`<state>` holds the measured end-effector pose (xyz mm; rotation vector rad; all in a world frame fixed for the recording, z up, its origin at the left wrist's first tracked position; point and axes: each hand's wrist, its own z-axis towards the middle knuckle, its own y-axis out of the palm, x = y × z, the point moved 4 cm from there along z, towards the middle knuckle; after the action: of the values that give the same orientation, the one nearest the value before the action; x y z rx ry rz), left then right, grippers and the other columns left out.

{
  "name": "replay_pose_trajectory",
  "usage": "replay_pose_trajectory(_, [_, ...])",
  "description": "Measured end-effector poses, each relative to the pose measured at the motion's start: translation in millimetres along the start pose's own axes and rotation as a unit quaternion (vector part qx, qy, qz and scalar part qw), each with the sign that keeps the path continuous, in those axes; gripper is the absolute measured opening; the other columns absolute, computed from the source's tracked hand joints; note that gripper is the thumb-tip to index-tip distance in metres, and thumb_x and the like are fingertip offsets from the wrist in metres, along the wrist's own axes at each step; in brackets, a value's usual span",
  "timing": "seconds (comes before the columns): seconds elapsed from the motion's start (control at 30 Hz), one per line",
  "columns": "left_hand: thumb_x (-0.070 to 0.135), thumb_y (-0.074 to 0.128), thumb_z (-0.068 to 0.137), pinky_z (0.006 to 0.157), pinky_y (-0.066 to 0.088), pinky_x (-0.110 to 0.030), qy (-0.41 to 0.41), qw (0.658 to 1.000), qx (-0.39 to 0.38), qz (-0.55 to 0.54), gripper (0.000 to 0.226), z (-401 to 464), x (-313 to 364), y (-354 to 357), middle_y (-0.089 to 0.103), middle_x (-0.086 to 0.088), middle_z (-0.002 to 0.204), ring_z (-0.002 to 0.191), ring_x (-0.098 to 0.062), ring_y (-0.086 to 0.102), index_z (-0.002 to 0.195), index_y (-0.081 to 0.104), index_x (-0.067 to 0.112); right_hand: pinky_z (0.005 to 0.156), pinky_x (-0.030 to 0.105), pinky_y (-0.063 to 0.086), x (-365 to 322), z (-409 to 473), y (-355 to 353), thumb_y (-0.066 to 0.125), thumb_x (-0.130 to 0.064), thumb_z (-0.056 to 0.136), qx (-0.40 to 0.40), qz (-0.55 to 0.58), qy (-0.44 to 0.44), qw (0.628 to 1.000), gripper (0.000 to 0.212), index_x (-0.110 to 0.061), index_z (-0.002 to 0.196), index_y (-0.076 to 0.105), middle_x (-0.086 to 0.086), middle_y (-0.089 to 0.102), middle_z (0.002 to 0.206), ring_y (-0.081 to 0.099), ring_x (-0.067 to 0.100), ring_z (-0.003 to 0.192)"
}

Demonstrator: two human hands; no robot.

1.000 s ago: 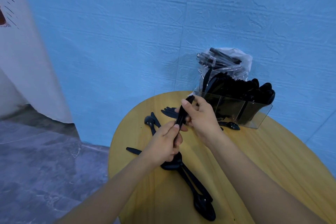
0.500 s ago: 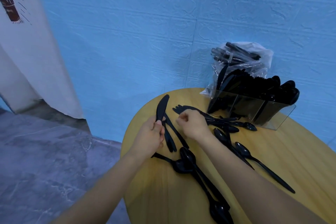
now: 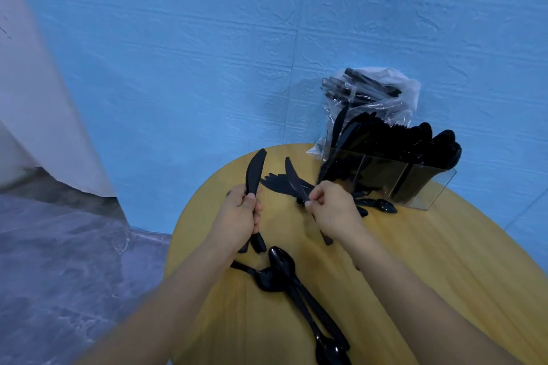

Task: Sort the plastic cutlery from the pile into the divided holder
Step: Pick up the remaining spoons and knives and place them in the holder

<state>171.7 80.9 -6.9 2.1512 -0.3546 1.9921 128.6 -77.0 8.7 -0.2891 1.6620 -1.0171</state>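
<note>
Black plastic cutlery lies scattered on a round wooden table. My left hand grips black knives by the handles, blades pointing up. My right hand pinches another black knife, its blade angled up and left over forks on the table. The clear divided holder stands at the table's back right, packed with black cutlery. Black spoons lie near the front edge, between my forearms.
A clear plastic bag of wrapped cutlery leans against the blue wall behind the holder. A spoon lies in front of the holder. Grey floor and a white curtain are to the left, beyond the table edge.
My right hand has lifted a knife off the pile, where before it only reached down to it. My left hand still holds its knives upright.
</note>
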Motion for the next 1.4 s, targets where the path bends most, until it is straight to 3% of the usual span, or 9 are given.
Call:
replay_pose_trajectory(0.13, [0.011,0.032,0.102,0.048,0.039,-0.022,-0.013,0.999,-0.027,-0.026,0.022,-1,-1,26,0.048,-0.003,0.072,0.055,-0.012,0.043,0.108,0.053,0.011,0.058,0.023,0.040,-11,-16,-4,0.057,-0.015,0.093,-0.006,0.230,-0.023,0.973,0.011,-0.020,0.084,0.053,0.001,0.057,0.079,0.051,0.012,0.065])
replay_pose_trajectory(0.33, [0.009,0.033,0.101,0.047,0.046,-0.022,-0.028,0.992,-0.066,-0.101,0.025,-15,4,47,0.059,-0.007,0.069,0.055,-0.013,0.055,0.098,0.058,0.007,0.070,0.044,0.057,-18,-27,7,0.054,-0.014,0.092,0.017,0.186,-0.018,0.982,0.014,-0.016,0.078,0.054,0.003,0.059,0.074,0.061,0.021,0.069])
replay_pose_trajectory(0.47, [0.015,0.034,0.102,0.045,0.043,-0.020,-0.033,0.994,-0.053,-0.089,0.025,-15,0,40,0.057,-0.004,0.069,0.057,-0.013,0.050,0.095,0.058,0.013,0.061,0.039,0.059,-25,-35,14,0.054,-0.012,0.092,0.006,0.183,-0.041,0.982,0.016,-0.009,0.077,0.056,0.002,0.059,0.066,0.061,0.017,0.058])
replay_pose_trajectory(0.57, [0.016,0.032,0.103,0.045,0.040,-0.020,-0.013,0.997,-0.029,-0.065,0.025,-9,-1,29,0.052,-0.001,0.070,0.055,-0.008,0.045,0.102,0.057,0.013,0.068,0.030,0.056,-23,-27,14,0.063,-0.012,0.088,-0.007,0.182,-0.075,0.980,0.013,-0.012,0.075,0.065,-0.006,0.060,0.066,0.059,0.010,0.063])
replay_pose_trajectory(0.67, [0.019,0.031,0.103,0.051,0.036,-0.022,0.030,0.999,-0.004,-0.013,0.025,-1,-1,17,0.047,0.003,0.075,0.061,-0.007,0.041,0.106,0.055,0.018,0.077,0.020,0.047,-6,-6,-1,0.059,-0.016,0.091,0.052,0.077,-0.093,0.991,0.011,-0.018,0.094,0.069,-0.007,0.063,0.092,0.057,0.007,0.087])
replay_pose_trajectory(0.77, [0.021,0.030,0.103,0.055,0.039,-0.026,0.077,0.996,0.008,0.054,0.024,4,-3,15,0.047,0.004,0.077,0.063,-0.008,0.042,0.108,0.053,0.017,0.103,0.037,0.036,19,15,-11,0.052,-0.027,0.095,0.048,-0.137,-0.085,0.986,0.040,-0.022,0.134,0.049,-0.001,0.046,0.136,0.040,0.021,0.124])
replay_pose_trajectory(0.83, [0.021,0.030,0.102,0.060,0.041,-0.029,0.101,0.991,0.008,0.088,0.024,6,-7,16,0.048,0.005,0.077,0.064,-0.009,0.044,0.104,0.053,0.016,0.109,0.043,0.025,37,19,-11,0.048,-0.036,0.096,0.002,-0.216,-0.060,0.975,0.048,-0.027,0.142,0.037,-0.002,0.038,0.143,0.031,0.024,0.132])
replay_pose_trajectory(1.17, [0.022,0.031,0.102,0.053,0.040,-0.012,0.113,0.992,0.013,0.055,0.024,9,-12,27,0.049,0.004,0.076,0.057,0.000,0.044,0.096,0.055,0.024,0.099,0.033,0.024,53,-11,-20,0.050,-0.042,0.093,0.075,-0.199,-0.124,0.969,0.033,-0.031,0.122,0.059,-0.012,0.050,0.119,0.039,0.010,0.117])
replay_pose_trajectory(1.4, [0.020,0.031,0.102,0.053,0.042,-0.016,0.085,0.996,0.009,0.018,0.025,9,-16,25,0.050,0.003,0.079,0.057,0.002,0.046,0.107,0.055,0.023,0.091,0.031,0.041,37,-18,2,0.047,-0.035,0.096,-0.001,-0.171,-0.203,0.964,0.026,-0.023,0.104,0.069,-0.007,0.058,0.099,0.047,0.011,0.099])
